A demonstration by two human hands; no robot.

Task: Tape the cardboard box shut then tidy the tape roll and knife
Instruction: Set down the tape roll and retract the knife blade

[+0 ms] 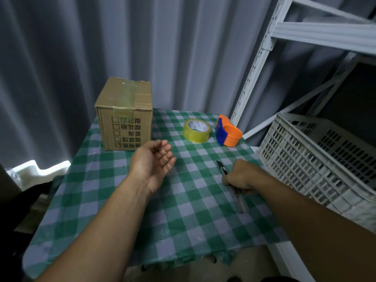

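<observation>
Currently the brown cardboard box, flaps sealed with clear tape, sits upper left on the green-checked surface. Right of it, near frame centre: yellowish clear tape roll, then orange-and-blue tape dispenser. Right hand fingers curled round black utility knife, pressed to surface. Left hand palm up, fingers relaxed, holding nothing. White plastic crate at right edge.

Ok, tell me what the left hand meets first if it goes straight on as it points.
Probably the yellow tape roll: the left hand, open and palm up, aims just right of the cardboard box, over checked cloth. Depth is unclear, so this is a guess.
</observation>
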